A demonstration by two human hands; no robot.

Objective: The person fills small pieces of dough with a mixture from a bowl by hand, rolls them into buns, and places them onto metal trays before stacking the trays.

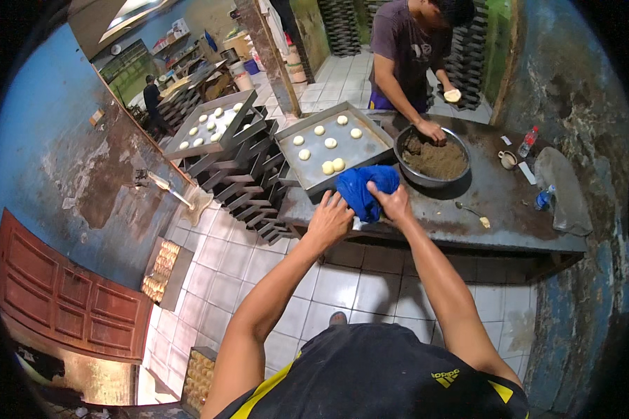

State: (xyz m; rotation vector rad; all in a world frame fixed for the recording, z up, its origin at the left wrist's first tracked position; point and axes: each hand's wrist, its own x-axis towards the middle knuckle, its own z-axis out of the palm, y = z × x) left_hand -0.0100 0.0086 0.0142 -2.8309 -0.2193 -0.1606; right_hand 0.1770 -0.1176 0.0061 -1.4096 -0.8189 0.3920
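Note:
My right hand (393, 201) grips a bunched blue cloth (362, 187), its thumb pressed into the folds. The cloth is over the near right corner of a metal baking tray (307, 174). My left hand (330, 222) is at the tray's near edge, beside the cloth, fingers stretched out and slightly apart. Several round pale dough balls (330, 143) lie spaced out in the tray, with a pair touching near the cloth. Right of the tray stands a metal basin (409, 171) of brown crumbly filling (437, 160).
Across the table (496, 223), a co-worker (409, 56) reaches one hand into the basin and holds flattened dough in the other. Stacked trays (248, 188) stand at left. A spoon (472, 211), a bottle (528, 142) and a cup (507, 160) lie to the right.

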